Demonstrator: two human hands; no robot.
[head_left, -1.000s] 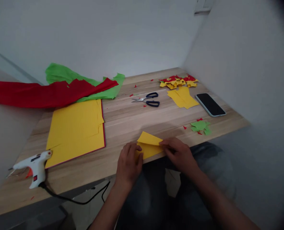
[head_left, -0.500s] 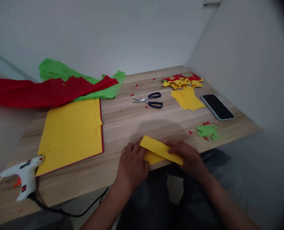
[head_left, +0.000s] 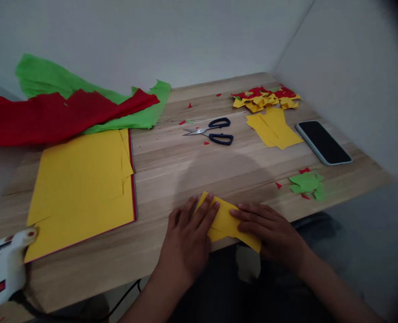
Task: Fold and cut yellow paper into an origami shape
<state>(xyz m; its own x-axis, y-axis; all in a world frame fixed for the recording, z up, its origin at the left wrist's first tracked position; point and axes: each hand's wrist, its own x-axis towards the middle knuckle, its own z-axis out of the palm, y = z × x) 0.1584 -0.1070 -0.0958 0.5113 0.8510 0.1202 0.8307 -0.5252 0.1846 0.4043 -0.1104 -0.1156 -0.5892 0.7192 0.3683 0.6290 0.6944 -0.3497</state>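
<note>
Two pieces of yellow paper [head_left: 223, 220] lie overlapped at the table's front edge, the upper one a slanting strip whose right end sticks out past the edge. My left hand [head_left: 188, 237] rests on their left part, palm down, its fingers stretched and apart over the strip. From the other side my right hand [head_left: 269, 229] lies across the strip with straight fingers pressing on top; its thumb is hidden. Farther up the table, dark-handled scissors [head_left: 209, 131] lie with their blades slightly apart, touched by neither hand.
Yellow sheets [head_left: 81, 179] lie at left, partly under red crepe paper [head_left: 67, 114] and green crepe paper [head_left: 67, 80]. A white glue gun [head_left: 12, 264] is at front left. Cut yellow pieces [head_left: 273, 128], a scrap pile [head_left: 266, 99], a phone [head_left: 323, 142] and green scraps [head_left: 306, 184] lie right.
The upper yellow strip now lies lower and flatter against the other piece. My left fingers have spread onto it, and my right fingers have straightened over it. The view has shifted slightly.
</note>
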